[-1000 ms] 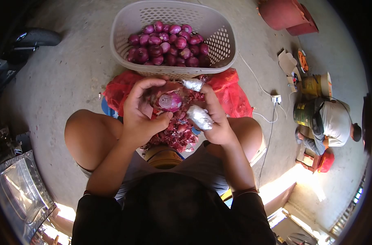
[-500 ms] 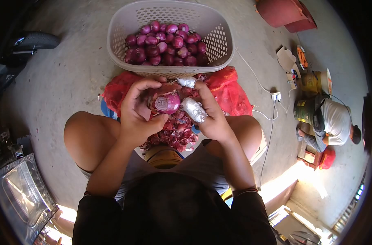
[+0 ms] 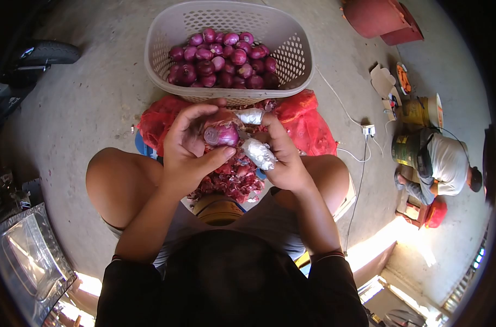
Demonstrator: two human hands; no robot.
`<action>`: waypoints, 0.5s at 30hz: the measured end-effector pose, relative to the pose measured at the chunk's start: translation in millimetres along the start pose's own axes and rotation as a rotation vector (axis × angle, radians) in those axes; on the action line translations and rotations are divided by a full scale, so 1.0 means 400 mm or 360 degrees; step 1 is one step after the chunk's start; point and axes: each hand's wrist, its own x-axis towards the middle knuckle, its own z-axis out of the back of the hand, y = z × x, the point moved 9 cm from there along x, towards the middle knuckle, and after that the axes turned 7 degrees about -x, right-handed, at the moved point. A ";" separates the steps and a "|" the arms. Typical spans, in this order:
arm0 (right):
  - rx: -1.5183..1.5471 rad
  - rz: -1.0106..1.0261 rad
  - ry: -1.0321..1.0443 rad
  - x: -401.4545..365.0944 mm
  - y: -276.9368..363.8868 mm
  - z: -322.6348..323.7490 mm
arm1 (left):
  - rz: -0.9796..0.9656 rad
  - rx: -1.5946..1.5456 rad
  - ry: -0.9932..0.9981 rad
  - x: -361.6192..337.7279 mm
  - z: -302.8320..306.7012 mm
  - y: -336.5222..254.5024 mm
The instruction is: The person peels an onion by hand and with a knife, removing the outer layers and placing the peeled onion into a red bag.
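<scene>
My left hand (image 3: 187,155) cups a half-peeled red onion (image 3: 222,134) over my lap, thumb below it and fingers curled above. My right hand (image 3: 283,158) has its thumb and forefinger wrapped in silver tape, and both tips pinch the onion's right side. Whether it also holds a blade is hidden. Under the hands lies a pile of purple onion skins (image 3: 231,184) on a red mesh sack (image 3: 309,122). Just beyond stands a pale plastic basket (image 3: 294,54) with several peeled red onions (image 3: 221,59).
I sit on a concrete floor with bare knees spread. Another person (image 3: 441,163) crouches at the right near a yellow bucket (image 3: 419,111). A white cable and plug (image 3: 368,131) run along the floor. A clear plastic container (image 3: 25,256) sits at lower left, a tyre (image 3: 46,52) at upper left.
The onion has been turned in my left hand and raised a little. My right thumb and forefinger have closed in on its right side.
</scene>
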 end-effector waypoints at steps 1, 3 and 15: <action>0.0014 0.0003 0.0004 0.000 -0.002 -0.001 | -0.0011 0.0023 0.0002 -0.002 0.002 0.000; -0.0021 0.0081 -0.0015 0.000 -0.008 0.004 | -0.0023 0.0039 0.0006 -0.003 -0.001 -0.001; -0.0039 0.0054 -0.0151 -0.001 -0.019 0.036 | -0.0028 -0.0074 -0.0057 -0.001 -0.003 -0.012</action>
